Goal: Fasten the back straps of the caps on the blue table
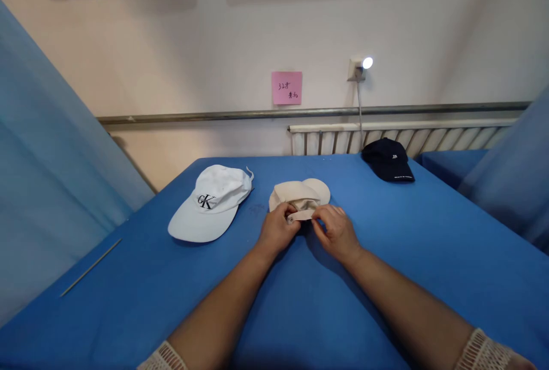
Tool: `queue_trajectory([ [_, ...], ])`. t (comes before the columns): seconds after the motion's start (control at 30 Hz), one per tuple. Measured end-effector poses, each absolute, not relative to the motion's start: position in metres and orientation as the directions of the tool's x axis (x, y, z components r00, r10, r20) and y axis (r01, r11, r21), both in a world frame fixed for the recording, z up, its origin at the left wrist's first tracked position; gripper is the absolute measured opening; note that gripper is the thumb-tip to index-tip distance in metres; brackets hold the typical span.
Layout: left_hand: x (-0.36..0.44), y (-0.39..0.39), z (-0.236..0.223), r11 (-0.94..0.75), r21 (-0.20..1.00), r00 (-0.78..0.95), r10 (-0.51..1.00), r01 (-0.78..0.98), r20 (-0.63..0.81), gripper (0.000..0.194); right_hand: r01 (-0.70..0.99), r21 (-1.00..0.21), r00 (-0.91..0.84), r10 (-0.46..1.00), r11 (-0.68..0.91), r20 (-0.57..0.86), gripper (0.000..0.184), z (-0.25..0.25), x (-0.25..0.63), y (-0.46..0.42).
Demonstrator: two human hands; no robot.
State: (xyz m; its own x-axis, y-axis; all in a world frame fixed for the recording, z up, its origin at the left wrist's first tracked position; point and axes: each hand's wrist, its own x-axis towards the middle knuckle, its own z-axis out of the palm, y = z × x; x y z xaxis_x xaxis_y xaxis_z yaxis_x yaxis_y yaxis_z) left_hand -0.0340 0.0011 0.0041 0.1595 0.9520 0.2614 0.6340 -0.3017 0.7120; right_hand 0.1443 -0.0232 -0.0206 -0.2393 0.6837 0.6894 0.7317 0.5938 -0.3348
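A beige baseball cap [295,191] lies at the middle of the blue-covered table [283,307], its brim pointing away to the back right and its rear strap towards me. My left hand [278,227] pinches the left end of that strap [301,215], near a small metal fastener. At the strap's right end, the thumb and index finger of my right hand [337,230] are closed on it. The strap bridges the opening at the back of the cap. Part of the cap's rear edge is hidden behind my fingers.
On the left rests a white cap [218,187] with black letters. A dark navy cap [387,158] sits at the back right edge. A thin stick [91,267] lies at the left edge. Blue curtains [51,158] hang at the side; a radiator [330,140] stands behind.
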Motion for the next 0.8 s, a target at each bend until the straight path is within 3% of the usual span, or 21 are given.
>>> queue_trajectory([
  [0.23, -0.035, -0.001, 0.012, -0.226, 0.886, 0.292, 0.950, 0.404, 0.109, 0.024, 0.750, -0.388, -0.254, 0.775, 0.535, 0.579, 0.010, -0.027, 0.150, -0.018],
  [0.37, -0.036, -0.003, 0.014, -0.163, 0.918, 0.317, 0.947, 0.362, 0.044, 0.022, 0.725, -0.420, -0.242, 0.773, 0.546, 0.586, 0.011, -0.029, 0.153, -0.017],
  [0.5, -0.037, 0.000, 0.011, -0.195, 0.880, 0.222, 0.969, 0.433, 0.105, 0.016, 0.720, -0.420, -0.272, 0.781, 0.553, 0.563, 0.013, -0.026, 0.152, -0.020],
  [0.67, -0.036, 0.003, 0.010, -0.215, 0.859, 0.077, 0.976, 0.465, 0.202, 0.011, 0.771, -0.336, -0.333, 0.793, 0.541, 0.511, 0.012, -0.020, 0.149, -0.022],
  [0.8, -0.034, 0.002, 0.010, -0.211, 0.869, 0.087, 0.977, 0.448, 0.192, 0.010, 0.825, -0.278, -0.334, 0.821, 0.492, 0.463, 0.014, -0.021, 0.147, -0.022],
])
